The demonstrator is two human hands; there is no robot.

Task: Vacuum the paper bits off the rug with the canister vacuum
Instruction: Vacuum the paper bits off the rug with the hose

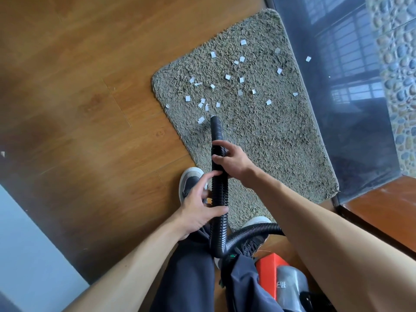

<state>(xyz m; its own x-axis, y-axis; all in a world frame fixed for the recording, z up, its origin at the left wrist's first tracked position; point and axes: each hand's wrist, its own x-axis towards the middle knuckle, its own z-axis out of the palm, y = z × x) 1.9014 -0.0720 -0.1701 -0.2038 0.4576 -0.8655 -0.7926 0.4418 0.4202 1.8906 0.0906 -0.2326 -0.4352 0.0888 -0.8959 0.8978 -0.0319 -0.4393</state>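
Observation:
A grey shaggy rug (270, 136) lies on the wooden floor, with several white paper bits (227, 77) scattered over its far half. A black ribbed vacuum hose (219, 194) runs up from between my feet, and its smooth nozzle tip (215, 122) rests on the rug just short of the nearest bits. My right hand (231, 161) grips the hose near the nozzle. My left hand (200, 206) holds the hose lower down, thumb under it and fingers loosely spread. The red and grey canister (283, 282) sits at the bottom right, partly behind my right arm.
A dark glossy threshold strip (333, 86) borders the rug's right side, with one paper bit (308, 59) on it and pebble flooring (398, 64) beyond. Wooden floor (78, 86) spreads to the left. My two shoes (190, 183) stand at the rug's near edge.

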